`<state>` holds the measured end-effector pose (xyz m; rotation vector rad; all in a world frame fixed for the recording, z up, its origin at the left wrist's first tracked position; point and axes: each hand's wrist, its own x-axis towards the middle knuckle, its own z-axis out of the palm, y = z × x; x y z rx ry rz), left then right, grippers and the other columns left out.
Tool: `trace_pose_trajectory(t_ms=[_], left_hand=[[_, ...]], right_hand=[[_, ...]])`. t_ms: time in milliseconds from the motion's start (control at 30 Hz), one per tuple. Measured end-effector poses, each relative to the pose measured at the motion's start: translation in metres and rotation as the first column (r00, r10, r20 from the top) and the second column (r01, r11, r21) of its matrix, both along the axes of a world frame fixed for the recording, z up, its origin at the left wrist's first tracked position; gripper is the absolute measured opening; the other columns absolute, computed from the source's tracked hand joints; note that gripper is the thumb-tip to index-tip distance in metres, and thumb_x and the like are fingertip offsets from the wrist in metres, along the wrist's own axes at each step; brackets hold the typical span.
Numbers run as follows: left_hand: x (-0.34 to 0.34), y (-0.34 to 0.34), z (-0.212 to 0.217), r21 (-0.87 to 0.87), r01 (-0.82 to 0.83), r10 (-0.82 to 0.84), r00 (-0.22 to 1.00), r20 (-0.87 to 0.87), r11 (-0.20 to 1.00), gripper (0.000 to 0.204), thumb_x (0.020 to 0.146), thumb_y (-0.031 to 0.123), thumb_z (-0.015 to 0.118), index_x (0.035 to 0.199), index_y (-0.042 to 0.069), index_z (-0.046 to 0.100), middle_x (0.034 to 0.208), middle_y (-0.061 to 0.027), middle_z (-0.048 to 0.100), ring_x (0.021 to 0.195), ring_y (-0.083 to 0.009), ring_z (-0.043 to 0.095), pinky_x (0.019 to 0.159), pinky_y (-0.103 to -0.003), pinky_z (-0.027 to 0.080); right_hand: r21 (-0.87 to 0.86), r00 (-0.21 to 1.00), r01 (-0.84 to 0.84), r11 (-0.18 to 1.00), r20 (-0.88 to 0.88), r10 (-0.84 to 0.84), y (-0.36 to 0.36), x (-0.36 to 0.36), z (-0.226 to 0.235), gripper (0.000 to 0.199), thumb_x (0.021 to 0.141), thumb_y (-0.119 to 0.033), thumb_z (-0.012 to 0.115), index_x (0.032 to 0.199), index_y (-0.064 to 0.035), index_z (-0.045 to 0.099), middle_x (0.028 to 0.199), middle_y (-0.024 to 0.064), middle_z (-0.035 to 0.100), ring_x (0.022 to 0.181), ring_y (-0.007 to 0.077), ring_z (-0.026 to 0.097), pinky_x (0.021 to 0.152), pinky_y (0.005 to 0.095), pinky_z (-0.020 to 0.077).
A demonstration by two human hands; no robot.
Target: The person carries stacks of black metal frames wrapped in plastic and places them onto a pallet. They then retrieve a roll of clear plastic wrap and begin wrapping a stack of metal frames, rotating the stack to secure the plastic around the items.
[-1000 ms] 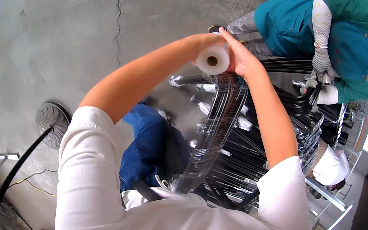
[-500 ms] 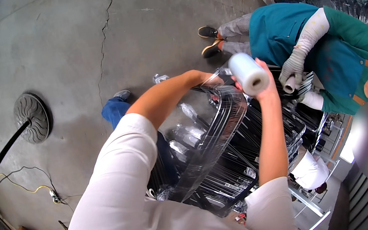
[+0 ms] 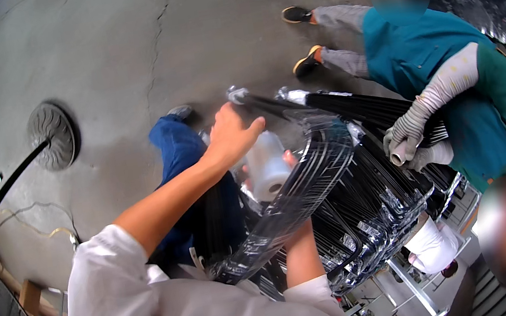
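Left hand [image 3: 231,137] loose and unclenched, right hand [image 3: 291,158] grasping a translucent film roll [image 3: 267,166], wrapped black bundle [image 3: 299,203] alongside

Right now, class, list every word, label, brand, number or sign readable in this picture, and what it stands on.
No text can be read.
Translucent white cylindrical film roll: no legible lettering.
Black bars wrapped in shiny clear film: pale marks too blurred to tell print from glare.
Teal cloth apron: no readable lettering.
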<state>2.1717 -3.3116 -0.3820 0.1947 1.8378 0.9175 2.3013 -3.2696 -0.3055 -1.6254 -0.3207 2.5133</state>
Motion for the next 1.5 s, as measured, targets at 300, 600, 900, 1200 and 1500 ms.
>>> trace_pose_trajectory(t_ms=[300,600,900,1200,1500], left_hand=[[-0.007,-0.047,0.012,0.016,-0.278,-0.042,-0.087,0.995,0.96,0.073,0.076,0.052,0.055,0.121,-0.003,0.036,0.122,-0.0215,0.043,0.113,-0.0324,0.043,0.09,-0.053,0.032],[0.0,-0.031,0.06,-0.144,-0.691,0.401,0.226,0.888,0.709,0.036,0.069,0.019,0.063,0.097,-0.002,0.055,0.084,-0.0119,0.061,0.069,-0.0183,0.06,0.063,-0.031,0.05],[0.008,-0.031,0.063,0.003,-0.749,0.58,0.516,0.631,0.663,0.038,0.063,0.021,0.066,0.089,-0.004,0.057,0.077,-0.01,0.059,0.064,-0.0159,0.057,0.058,-0.027,0.045],[-0.049,-0.038,0.033,0.052,-0.835,0.329,0.272,0.904,0.548,0.061,0.075,0.039,0.056,0.116,-0.002,0.039,0.102,-0.0155,0.053,0.09,-0.0251,0.056,0.079,-0.04,0.046],[-0.072,-0.001,0.015,-0.049,-0.884,0.179,0.039,0.983,0.465,0.058,0.078,0.035,0.056,0.121,0.002,0.033,0.104,-0.0163,0.048,0.098,-0.0276,0.052,0.08,-0.048,0.047]], right_hand=[[0.184,0.997,-0.042,0.982,0.074,0.029,0.015,-0.009,-0.016,0.049,0.084,-0.033,0.051,0.116,0.0033,0.041,0.102,0.0141,0.054,0.091,0.0217,0.054,0.078,0.0314,0.0465],[0.492,0.901,-0.36,0.792,0.404,0.159,0.063,-0.033,-0.002,0.034,0.085,-0.026,0.051,0.103,0.0026,0.054,0.094,0.0079,0.058,0.086,0.0154,0.053,0.076,0.025,0.0424],[0.345,-0.08,-0.836,-0.428,0.694,0.715,0.11,-0.123,0.03,0.043,0.08,-0.036,0.037,0.093,-0.0025,0.06,0.087,0.0178,0.06,0.085,0.0312,0.056,0.078,0.0334,0.0406],[0.293,-0.083,-0.824,-0.486,0.785,0.613,0.1,-0.123,0.035,0.04,0.076,-0.029,0.036,0.096,-0.0063,0.062,0.093,0.0171,0.06,0.091,0.0333,0.055,0.08,0.0344,0.0407],[0.211,-0.116,-0.83,-0.516,0.84,0.53,0.094,-0.127,0.036,0.036,0.076,-0.029,0.036,0.088,-0.0052,0.06,0.083,0.0148,0.062,0.083,0.035,0.056,0.075,0.039,0.0411]])
